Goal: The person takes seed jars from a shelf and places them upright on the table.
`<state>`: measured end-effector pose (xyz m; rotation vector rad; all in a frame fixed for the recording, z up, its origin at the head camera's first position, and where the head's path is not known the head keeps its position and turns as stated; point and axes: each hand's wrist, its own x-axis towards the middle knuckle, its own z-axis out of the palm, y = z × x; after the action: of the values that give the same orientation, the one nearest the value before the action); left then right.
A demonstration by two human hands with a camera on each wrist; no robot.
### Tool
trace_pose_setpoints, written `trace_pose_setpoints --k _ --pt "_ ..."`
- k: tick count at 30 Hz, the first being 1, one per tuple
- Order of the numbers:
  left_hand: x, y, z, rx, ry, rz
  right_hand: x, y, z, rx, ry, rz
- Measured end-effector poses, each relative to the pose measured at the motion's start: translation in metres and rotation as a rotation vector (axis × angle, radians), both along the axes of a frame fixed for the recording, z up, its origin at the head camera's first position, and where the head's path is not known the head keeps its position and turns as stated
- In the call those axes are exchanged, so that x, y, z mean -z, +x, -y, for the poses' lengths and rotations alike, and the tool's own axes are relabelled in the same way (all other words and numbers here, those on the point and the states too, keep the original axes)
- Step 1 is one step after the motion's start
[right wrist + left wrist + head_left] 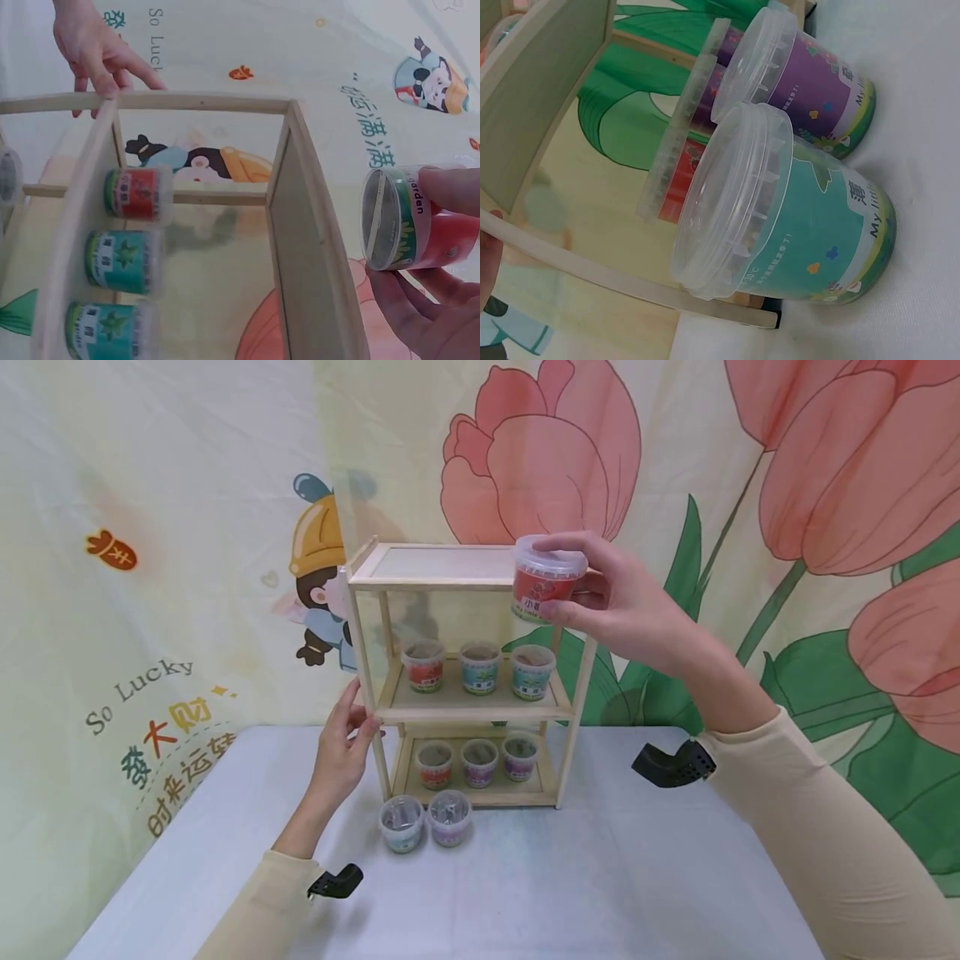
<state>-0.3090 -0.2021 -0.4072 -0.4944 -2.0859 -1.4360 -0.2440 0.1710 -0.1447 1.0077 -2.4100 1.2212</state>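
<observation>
Fingers and thumb of the right hand (630, 606) curl round a small clear plastic cup with a red label and a clear snap lid (546, 578), holding it upright in the air just beside the front right corner of the top board of a three-tier pale wooden shelf (431, 583); the forearm in a cream sleeve reaches up from the lower right. The left hand (341, 752) stands upright at the left side of the shelf, its straight fingers touching the front left post at the middle tier and gripping nothing. On the red cup's label the letters "arden" can be read in the right wrist view, and white Chinese characters show in the head view, too small to make out. Three lidded cups stand on the middle tier, three more on the bottom tier. Two more stand on the white table (600, 893) in front of the shelf: a teal-labelled cup (810, 225) and a purple-labelled cup (810, 90), each printed with "My". The backdrop cloth (150, 527) behind reads "So Lucky" above orange and green Chinese characters.
</observation>
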Motion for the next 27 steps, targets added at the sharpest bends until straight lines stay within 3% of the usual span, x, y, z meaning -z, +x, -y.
trace_pose_setpoints --k 9,16,21,27 --pt "0.001 0.0 -0.001 -0.008 -0.005 0.021 0.055 0.013 -0.007 -0.091 0.04 0.013" --pt "0.0 -0.001 -0.001 0.0 0.009 0.01 0.118 0.013 -0.007 -0.146 0.007 0.127" --pt "-0.001 -0.002 -0.004 0.002 0.015 0.027 0.156 0.007 -0.011 -0.133 -0.006 0.196" --pt "-0.013 0.012 -0.011 -0.024 0.008 -0.004 0.183 0.0 -0.009 -0.122 -0.027 0.239"
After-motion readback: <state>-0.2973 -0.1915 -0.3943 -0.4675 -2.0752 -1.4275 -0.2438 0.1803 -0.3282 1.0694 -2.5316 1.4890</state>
